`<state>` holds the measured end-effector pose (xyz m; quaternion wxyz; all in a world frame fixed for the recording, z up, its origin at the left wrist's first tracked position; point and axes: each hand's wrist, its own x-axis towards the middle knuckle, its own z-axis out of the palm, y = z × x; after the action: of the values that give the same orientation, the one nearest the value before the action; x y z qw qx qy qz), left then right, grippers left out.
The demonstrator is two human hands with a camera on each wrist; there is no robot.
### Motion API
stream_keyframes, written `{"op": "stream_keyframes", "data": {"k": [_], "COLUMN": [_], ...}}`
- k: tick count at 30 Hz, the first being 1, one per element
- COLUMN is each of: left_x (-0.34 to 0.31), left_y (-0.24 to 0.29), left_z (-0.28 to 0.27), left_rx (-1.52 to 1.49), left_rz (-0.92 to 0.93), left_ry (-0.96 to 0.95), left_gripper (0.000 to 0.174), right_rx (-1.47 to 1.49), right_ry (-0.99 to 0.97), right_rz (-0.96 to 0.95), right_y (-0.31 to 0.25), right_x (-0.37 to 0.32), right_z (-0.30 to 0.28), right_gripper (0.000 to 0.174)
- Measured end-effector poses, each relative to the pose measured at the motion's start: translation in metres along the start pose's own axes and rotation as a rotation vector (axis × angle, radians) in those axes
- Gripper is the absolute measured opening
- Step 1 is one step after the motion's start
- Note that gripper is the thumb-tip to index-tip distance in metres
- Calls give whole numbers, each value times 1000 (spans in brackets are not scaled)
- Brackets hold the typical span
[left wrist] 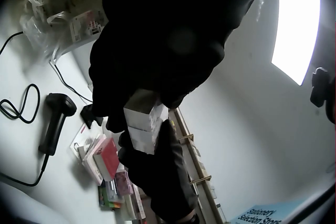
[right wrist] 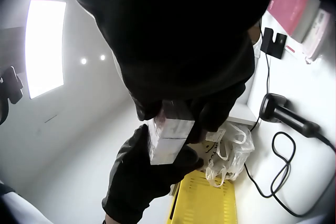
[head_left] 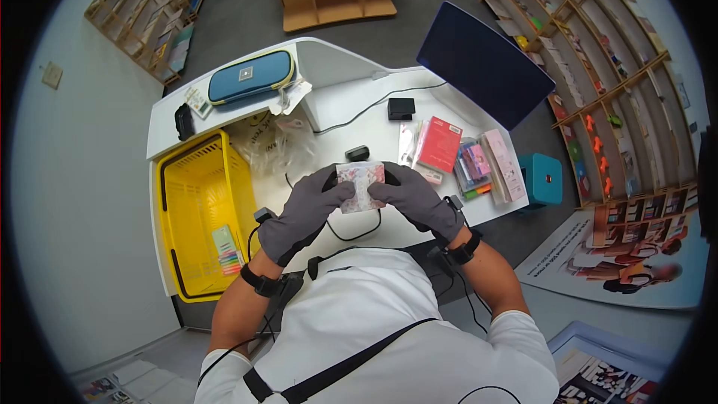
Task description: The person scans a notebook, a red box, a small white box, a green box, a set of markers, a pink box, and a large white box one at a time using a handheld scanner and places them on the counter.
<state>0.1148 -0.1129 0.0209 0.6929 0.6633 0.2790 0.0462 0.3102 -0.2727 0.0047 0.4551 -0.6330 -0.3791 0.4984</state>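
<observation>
Both gloved hands hold a small square pack (head_left: 361,178) with a pink and white floral face, in front of the person's chest. My left hand (head_left: 301,213) grips its left side and my right hand (head_left: 419,200) its right side, with both thumbs on the face towards the head camera. In the left wrist view the pack (left wrist: 142,121) shows white sides with a seam, like two small boxes side by side. The same seam runs across the pack (right wrist: 169,136) in the right wrist view. Just beyond the hands lies a black handheld scanner (head_left: 357,153) with a cable.
A yellow basket (head_left: 243,191) at the left holds a pack of coloured pens (head_left: 226,251). Beside it is a clear plastic bag (head_left: 280,142). A blue case (head_left: 250,77) lies on the raised ledge. To the right are a red box (head_left: 440,144), other packaged stationery (head_left: 499,164) and a monitor (head_left: 486,63).
</observation>
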Motion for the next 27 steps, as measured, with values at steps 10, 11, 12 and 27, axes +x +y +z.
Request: {"op": "stream_keyframes", "data": {"k": [10, 11, 12, 27], "left_x": [-28, -31, -32, -49], "left_y": [10, 9, 8, 11], "left_z": [-23, -28, -32, -49], "left_rx": [-173, -157, -142, -97], "left_rz": [-48, -36, -24, -51], "left_ry": [42, 59, 77, 104], "left_gripper": [46, 46, 46, 48], "right_rx": [345, 303, 260, -565], "right_ry": [577, 670, 761, 720], "right_rz": [29, 14, -3, 118], "right_y": [86, 97, 107, 116], "right_x": [10, 14, 17, 15], "right_z": [-83, -95, -107, -146], "right_gripper": [39, 38, 38, 55]}}
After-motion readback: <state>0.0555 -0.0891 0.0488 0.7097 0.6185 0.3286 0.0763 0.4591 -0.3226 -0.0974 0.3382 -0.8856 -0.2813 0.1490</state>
